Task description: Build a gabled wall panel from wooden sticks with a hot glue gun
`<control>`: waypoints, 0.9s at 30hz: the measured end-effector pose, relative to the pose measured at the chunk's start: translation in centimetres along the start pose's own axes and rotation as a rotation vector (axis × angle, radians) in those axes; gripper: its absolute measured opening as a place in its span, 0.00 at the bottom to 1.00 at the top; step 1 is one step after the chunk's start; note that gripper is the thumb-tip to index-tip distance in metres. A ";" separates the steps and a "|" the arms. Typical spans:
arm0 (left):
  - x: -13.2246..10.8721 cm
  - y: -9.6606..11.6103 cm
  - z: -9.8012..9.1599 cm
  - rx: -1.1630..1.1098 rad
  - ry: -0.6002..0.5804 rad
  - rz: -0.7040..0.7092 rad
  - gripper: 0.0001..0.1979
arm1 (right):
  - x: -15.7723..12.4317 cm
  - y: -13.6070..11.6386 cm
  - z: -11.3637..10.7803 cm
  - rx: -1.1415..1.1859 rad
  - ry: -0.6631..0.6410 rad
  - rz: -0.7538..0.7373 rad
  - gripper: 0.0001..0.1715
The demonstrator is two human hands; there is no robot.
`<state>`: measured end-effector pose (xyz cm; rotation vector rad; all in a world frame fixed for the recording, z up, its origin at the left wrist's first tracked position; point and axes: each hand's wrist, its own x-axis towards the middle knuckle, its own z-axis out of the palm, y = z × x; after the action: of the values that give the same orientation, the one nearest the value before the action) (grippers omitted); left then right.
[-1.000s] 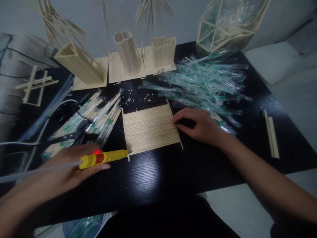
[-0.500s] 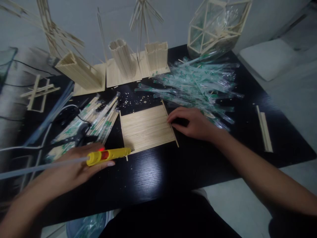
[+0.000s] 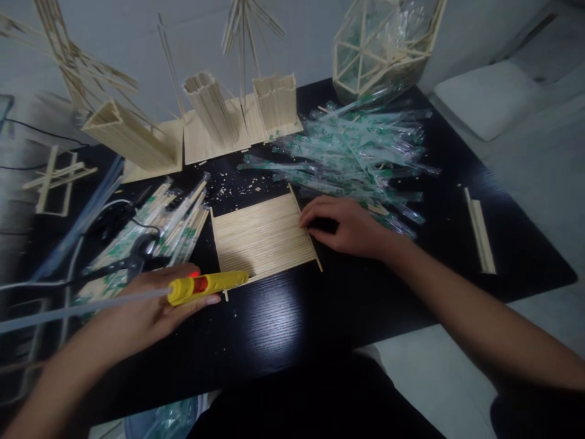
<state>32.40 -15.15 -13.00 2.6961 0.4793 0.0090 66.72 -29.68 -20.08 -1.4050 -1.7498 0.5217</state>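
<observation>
Glue gun (image 3: 208, 287): gripped in my left hand (image 3: 148, 308), nozzle (image 3: 243, 278) at stick panel's (image 3: 260, 235) near edge.
Panel: on table (image 3: 365, 299); rows look complete, cross stick (image 3: 318, 260) at each end; can't tell how much gluing remains.
Right hand (image 3: 345, 227): curled at right cross stick; can't tell if pinching.
Wrapped sticks (image 3: 185, 228): left of panel, look unused.
Towers (image 3: 212, 113): three, standing on bases (image 3: 194, 146) at back.

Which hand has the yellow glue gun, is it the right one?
No, the left hand grips the yellow glue gun, while the right hand is at the edge of the stick mat.
</observation>
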 end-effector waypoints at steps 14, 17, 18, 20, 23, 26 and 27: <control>1.2 1.9 0.0 -0.062 -0.058 -0.067 0.17 | 0.0 0.0 0.0 -0.021 -0.008 -0.013 0.11; 1.0 1.9 0.1 -0.037 -0.054 -0.031 0.15 | 0.0 0.0 0.0 -0.019 0.000 -0.019 0.10; 1.0 1.9 0.2 -0.032 -0.053 -0.026 0.15 | 0.0 0.0 0.0 -0.017 0.001 -0.018 0.10; 0.9 1.9 0.3 -0.023 -0.049 -0.031 0.15 | 0.0 0.1 0.0 -0.013 -0.001 -0.012 0.10; 1.1 2.0 0.3 -0.028 -0.041 -0.043 0.15 | 0.0 0.0 0.0 -0.010 -0.010 -0.004 0.10; 1.4 2.2 0.2 -0.049 -0.034 -0.063 0.14 | 0.0 0.0 -0.1 -0.015 -0.012 -0.009 0.10; 1.5 2.3 0.2 -0.055 -0.032 -0.070 0.14 | 0.0 -0.1 -0.1 -0.018 -0.012 -0.011 0.10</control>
<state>34.60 -16.68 -12.41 2.6202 0.5545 -0.0400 66.80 -29.76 -19.96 -1.4063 -1.7757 0.5106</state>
